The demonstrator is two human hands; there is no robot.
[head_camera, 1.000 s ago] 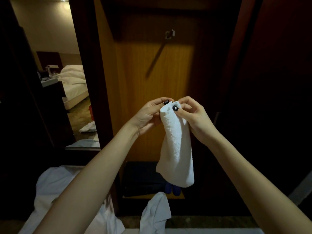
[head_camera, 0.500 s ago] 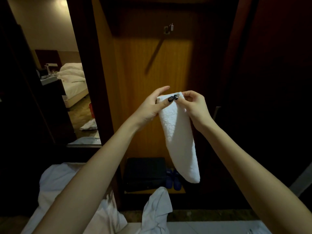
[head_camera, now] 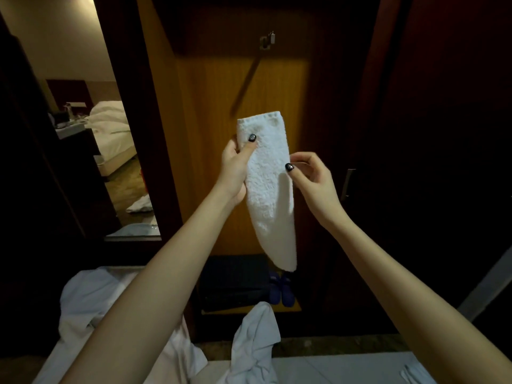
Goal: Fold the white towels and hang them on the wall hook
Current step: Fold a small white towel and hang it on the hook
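Folded white towel (head_camera: 266, 184): it is being held upright in the air as a narrow strip in front of the wooden panel (head_camera: 216, 139), hemmed end up, lower end hanging tapered.

Left hand (head_camera: 235, 167): the strip is being gripped near its top, with the thumb pressed across the front and the fingers behind.

Right hand (head_camera: 313, 178): the right edge is being pinched at mid-height between thumb and finger.

Wall hook (head_camera: 267, 41): it is sitting higher on the panel, well apart from the towel, with nothing hung on it.

Judged step: the fold is being finished and the lift to the hook is being prepared.
- The layers are best kept squared by the pinch while the strip is being raised.
- The strip's middle, not its end, should be laid over the small hook so both halves balance. Otherwise it is likely to slide off.

Below: dark slippers (head_camera: 282, 289) are standing on a low shelf. Crumpled white cloths (head_camera: 255, 342), probably more towels, are lying nearest the viewer.
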